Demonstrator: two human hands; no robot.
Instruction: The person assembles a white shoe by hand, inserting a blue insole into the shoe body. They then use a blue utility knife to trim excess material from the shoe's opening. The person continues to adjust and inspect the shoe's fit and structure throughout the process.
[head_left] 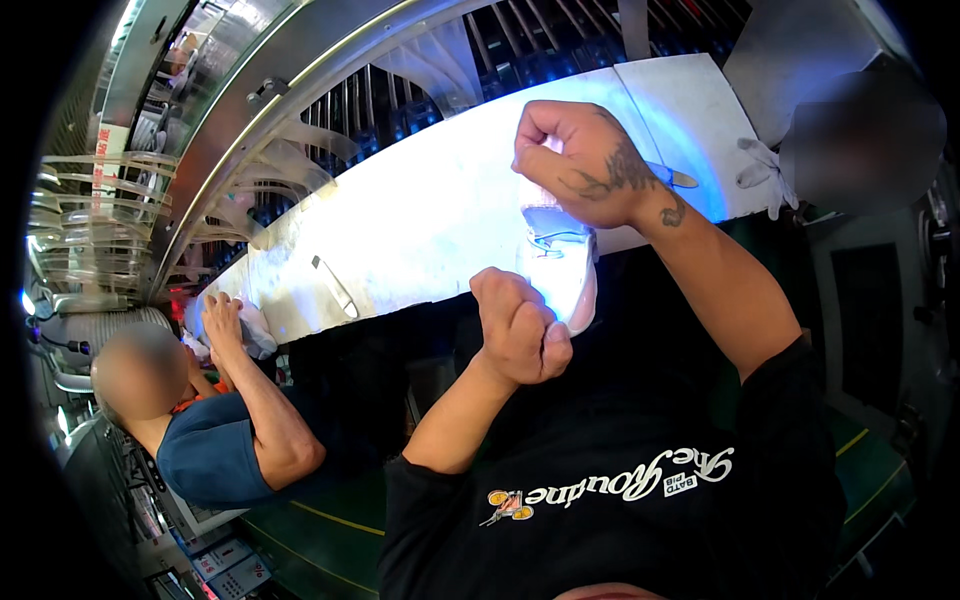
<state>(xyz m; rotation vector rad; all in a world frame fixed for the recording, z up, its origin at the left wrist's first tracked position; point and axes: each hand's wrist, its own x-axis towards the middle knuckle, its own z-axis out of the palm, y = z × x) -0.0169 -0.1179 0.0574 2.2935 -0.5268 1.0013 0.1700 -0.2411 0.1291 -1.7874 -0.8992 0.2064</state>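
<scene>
1. Left hand (pixel 520 325), centre: fingers curled inward beside the toe of the shoe; whether they grip it, I cannot tell.
2. Pale shoe (pixel 560 270), centre right – toe toward the bottom.
3. Right hand (pixel 590 165), upper centre: closed over the shoe's collar end.
4. Beyond – white table (pixel 420 220), flat tool (pixel 334 288) left of centre.

White script lettering (pixel 620 482) runs upside down across the black cloth T-shirt (pixel 600 435), nearer the wearer than the grip of the bare right hand (pixel 590 165); a small white rectangular patch (pixel 679 484) interrupts it. Far left of that grip, red characters (pixel 106 165) mark an upright white strip (pixel 113 138). Farther below-left, a blue-and-grey panel (pixel 230 568) bears tiny print.
</scene>
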